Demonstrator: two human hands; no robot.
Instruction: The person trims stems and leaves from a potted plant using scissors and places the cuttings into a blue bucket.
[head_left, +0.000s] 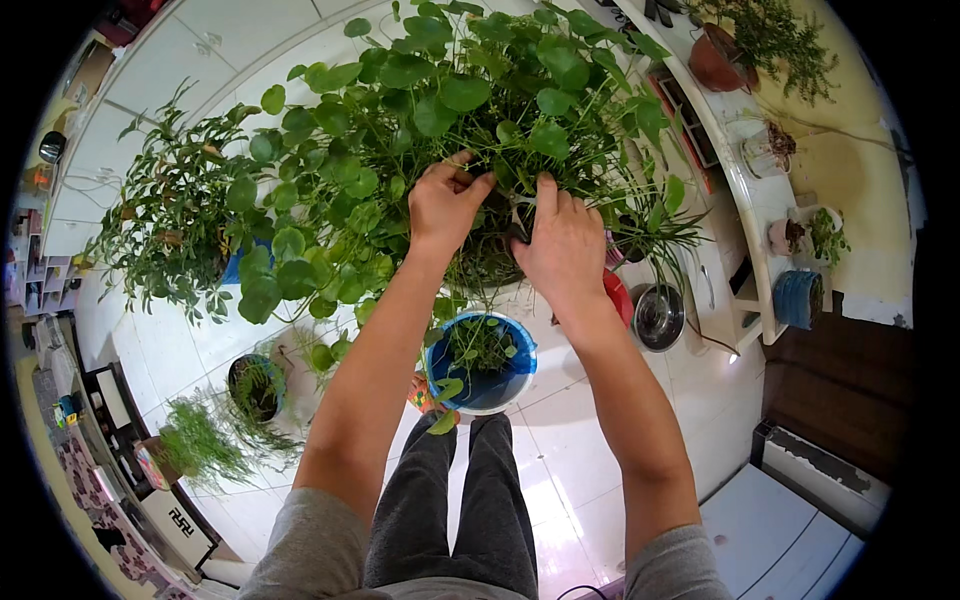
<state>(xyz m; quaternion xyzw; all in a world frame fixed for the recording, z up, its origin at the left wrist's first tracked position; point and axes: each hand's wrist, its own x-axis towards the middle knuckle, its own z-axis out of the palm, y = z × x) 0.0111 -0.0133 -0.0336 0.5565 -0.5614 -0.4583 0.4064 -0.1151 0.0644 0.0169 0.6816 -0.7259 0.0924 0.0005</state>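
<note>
A large potted pennywort plant (435, 112) with round green leaves spreads before me. Among its stems is my left hand (448, 202), thumb and fingers close together on what look like thin stems. Just to its right, my right hand (559, 240) grips scissors (517, 201), whose blades are partly hidden by stems and fingers. Below the plant, near my feet, stands a blue bucket (480, 364) with cut stems and leaves inside. The pot's rim shows only in part beneath the foliage.
A leafy potted plant (169, 202) stands at the left, and a fern-like plant (259, 386) in a pot sits lower left. A metal bowl (658, 316) and a red container (616, 296) lie right of the bucket. Small pots line a white shelf (742, 180) at the right.
</note>
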